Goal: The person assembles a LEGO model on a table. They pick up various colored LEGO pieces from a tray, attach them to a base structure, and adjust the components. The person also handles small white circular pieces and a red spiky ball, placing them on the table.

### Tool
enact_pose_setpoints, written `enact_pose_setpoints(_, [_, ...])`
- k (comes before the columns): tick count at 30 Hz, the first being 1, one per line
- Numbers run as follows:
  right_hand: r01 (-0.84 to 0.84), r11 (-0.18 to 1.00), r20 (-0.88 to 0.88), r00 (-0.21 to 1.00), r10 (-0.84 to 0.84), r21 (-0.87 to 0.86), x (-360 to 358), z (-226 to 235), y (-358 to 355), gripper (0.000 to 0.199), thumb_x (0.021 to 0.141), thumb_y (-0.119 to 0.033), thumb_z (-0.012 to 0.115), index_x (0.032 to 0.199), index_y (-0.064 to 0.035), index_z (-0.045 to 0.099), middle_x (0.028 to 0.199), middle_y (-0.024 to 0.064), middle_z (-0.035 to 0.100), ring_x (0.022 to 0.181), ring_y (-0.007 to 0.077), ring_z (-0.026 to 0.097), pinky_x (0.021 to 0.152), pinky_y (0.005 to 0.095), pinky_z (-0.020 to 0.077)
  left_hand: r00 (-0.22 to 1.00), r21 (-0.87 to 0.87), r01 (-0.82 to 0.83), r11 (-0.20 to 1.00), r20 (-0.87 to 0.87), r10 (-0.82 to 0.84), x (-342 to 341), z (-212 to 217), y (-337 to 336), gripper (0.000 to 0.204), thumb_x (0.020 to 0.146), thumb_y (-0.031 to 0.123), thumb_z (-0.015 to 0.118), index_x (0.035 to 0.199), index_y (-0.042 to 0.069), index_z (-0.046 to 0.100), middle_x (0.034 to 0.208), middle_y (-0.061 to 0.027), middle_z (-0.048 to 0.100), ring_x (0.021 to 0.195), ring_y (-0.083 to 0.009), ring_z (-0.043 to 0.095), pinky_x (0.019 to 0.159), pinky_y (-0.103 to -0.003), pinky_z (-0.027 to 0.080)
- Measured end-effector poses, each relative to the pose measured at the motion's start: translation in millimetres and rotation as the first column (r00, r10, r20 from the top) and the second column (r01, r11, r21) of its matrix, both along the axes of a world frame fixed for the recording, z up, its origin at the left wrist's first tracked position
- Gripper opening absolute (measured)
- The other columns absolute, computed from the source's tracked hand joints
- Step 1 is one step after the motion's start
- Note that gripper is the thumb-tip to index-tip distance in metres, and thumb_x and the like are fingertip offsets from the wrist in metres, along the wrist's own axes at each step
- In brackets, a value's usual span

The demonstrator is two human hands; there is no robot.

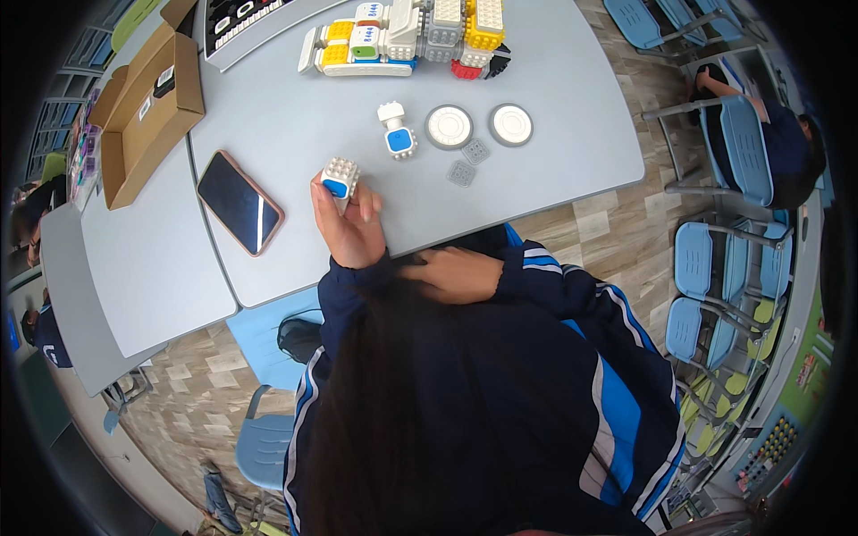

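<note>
My left hand [350, 225] is raised over the near part of the grey table [554, 107] and grips a small grey studded block with a blue face [340, 180]. My right hand [456, 272] lies at the table's near edge against my dark hair and jacket, fingers loosely stretched, holding nothing. A second white block with a blue face [399, 138] stands a little beyond the left hand. Two round white discs [449, 127] [511, 124] and two small grey square plates [475, 150] [461, 172] lie to its right.
A smartphone [239, 202] lies screen-up to the left. A built model of white, yellow and grey blocks [411, 36] sits at the far edge, beside a keyed panel [241, 22]. An open cardboard box [147, 116] is far left. Blue chairs [715, 259] and a seated person [791, 147] are right.
</note>
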State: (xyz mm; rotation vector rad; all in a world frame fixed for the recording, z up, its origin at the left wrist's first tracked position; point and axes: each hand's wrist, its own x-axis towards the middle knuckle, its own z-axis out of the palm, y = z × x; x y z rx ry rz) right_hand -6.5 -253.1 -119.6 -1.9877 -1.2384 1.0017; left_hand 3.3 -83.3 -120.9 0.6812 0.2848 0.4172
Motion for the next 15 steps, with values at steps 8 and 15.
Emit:
enact_pose_setpoints(8, [-0.084, 0.981, -0.078, 0.994, 0.071, -0.173, -0.8, -61.3, 25.2, 0.021, 0.088, -0.012, 0.061, 0.107, -0.0027, 0.059, 0.109, 0.0216, 0.062, 0.102, 0.0377, 0.063, 0.087, 0.0447, 0.0510, 0.998, 0.595, -0.029, 0.803, -0.022, 0.052, -2.3, 4.4, 33.3, 0.035, 0.090, 0.008, 0.070, 0.119, 0.006, 0.050, 0.112, -0.0068, 0.058, 0.104, -0.0180, 0.056, 0.095, -0.038, 0.044])
enact_pose_setpoints(15, [0.042, 0.972, -0.171, 0.985, -0.002, 0.233, 7.8, -2.0, -2.1, 0.012, 0.094, -0.010, 0.056, 0.102, -0.0035, 0.060, 0.100, 0.0155, 0.064, 0.096, 0.0339, 0.063, 0.082, 0.0413, 0.0491, 0.995, 0.975, 0.096, -0.201, -0.094, 0.023, 6.2, 17.1, 65.4, 0.042, 0.072, 0.007, 0.076, 0.112, 0.013, 0.065, 0.108, -0.0053, 0.064, 0.120, -0.0316, 0.051, 0.112, -0.054, 0.023])
